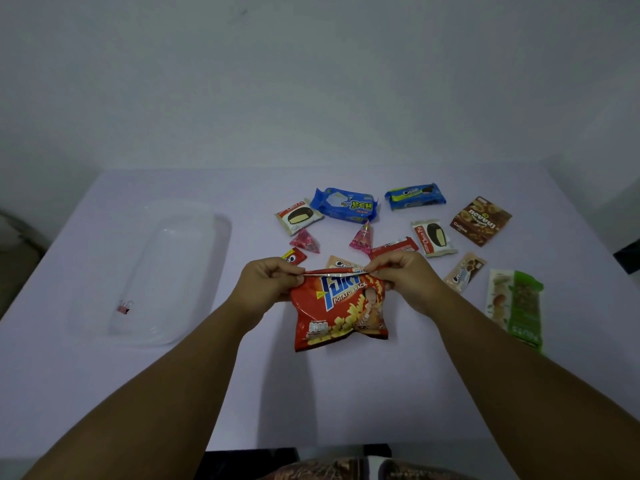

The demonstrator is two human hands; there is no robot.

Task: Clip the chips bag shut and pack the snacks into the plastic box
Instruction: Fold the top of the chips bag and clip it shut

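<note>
A red potato-snack chips bag (341,311) is held upright over the table's middle. My left hand (268,278) pinches the left end of its folded top edge, and my right hand (403,273) pinches the right end. A clear plastic box (207,237) lies at the left of the table. A small pink binder clip (124,306) lies in its near left part. Several snack packs lie beyond the bag: two white choco pie packs (299,216) (433,239), two blue cookie packs (344,204) (414,196) and two pink triangular candies (306,241) (363,238).
A brown snack pack (480,220), a beige cream wafer pack (464,271) and a green nuts bag (517,308) lie at the right. A small red pack (294,256) sits just behind my left hand. A dark object (628,254) shows at the right edge.
</note>
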